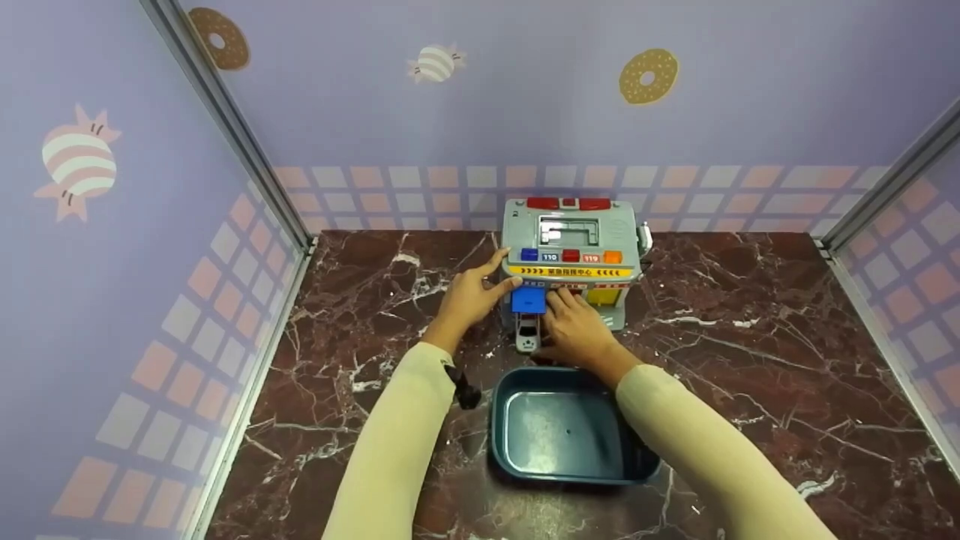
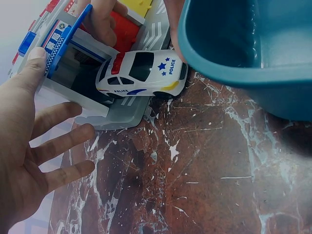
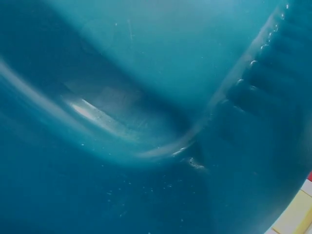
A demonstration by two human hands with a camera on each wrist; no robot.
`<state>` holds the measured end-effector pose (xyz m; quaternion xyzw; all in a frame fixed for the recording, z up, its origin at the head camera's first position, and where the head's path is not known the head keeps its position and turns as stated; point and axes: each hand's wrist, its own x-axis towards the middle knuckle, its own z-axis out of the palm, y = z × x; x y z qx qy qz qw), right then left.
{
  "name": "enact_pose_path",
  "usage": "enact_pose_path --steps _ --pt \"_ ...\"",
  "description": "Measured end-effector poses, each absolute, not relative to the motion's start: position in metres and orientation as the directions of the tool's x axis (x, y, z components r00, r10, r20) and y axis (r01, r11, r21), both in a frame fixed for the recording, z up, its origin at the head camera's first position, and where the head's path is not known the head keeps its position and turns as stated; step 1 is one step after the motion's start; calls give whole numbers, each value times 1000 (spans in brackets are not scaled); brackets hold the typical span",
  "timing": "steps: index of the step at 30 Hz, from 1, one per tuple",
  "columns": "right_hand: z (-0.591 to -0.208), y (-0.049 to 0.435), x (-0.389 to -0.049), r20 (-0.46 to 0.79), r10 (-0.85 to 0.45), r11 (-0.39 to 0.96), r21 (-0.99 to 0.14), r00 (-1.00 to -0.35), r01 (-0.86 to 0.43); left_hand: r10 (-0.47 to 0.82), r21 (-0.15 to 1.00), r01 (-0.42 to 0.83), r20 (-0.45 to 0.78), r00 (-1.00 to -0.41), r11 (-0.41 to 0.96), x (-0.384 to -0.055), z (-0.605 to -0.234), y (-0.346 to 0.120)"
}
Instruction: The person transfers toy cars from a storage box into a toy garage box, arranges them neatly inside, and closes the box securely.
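A toy police station (image 1: 570, 232) stands at the back wall, its blue garage door (image 1: 529, 301) raised. A white toy police car (image 2: 151, 73) sits partly inside that bay, its nose pointing out over the grey ramp. My left hand (image 1: 471, 300) steadies the station's left side, thumb on the front beside the blue door and the other fingers spread in the left wrist view. My right hand (image 1: 577, 330) is right of the car, its fingers bent near the blue door and thumb by the car's nose. In the right wrist view, the hand is out of sight.
A dark teal plastic bin (image 1: 570, 480) sits on the marbled tabletop (image 1: 360, 450), just in front of the station and under my right forearm. The station also has a red door (image 2: 126, 36) and a yellow door (image 1: 602, 297). Patterned walls close in the back and sides.
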<state>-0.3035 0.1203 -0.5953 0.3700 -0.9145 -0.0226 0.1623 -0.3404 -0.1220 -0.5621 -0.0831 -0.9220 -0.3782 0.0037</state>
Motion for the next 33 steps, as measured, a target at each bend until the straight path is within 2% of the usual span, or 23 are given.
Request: enact_pose_path --steps 10,17,20,26,33 --pt "-596 120 -301 308 -653 757 248 -691 -605 147 688 160 78 -986 708 -340 -564 -122" --pt "-600 122 -302 436 -626 778 292 -647 -556 143 692 143 58 -988 708 -340 -563 -121" --pt "-601 122 -301 453 -620 783 315 -640 -536 142 693 135 46 -989 708 -340 -563 -121" --pt "-599 121 -297 413 -604 797 330 -681 -506 151 702 139 46 -988 699 -341 -564 -122" --pt "-597 117 -298 366 -581 814 280 -727 -509 149 698 149 60 -987 701 -341 -563 -121"
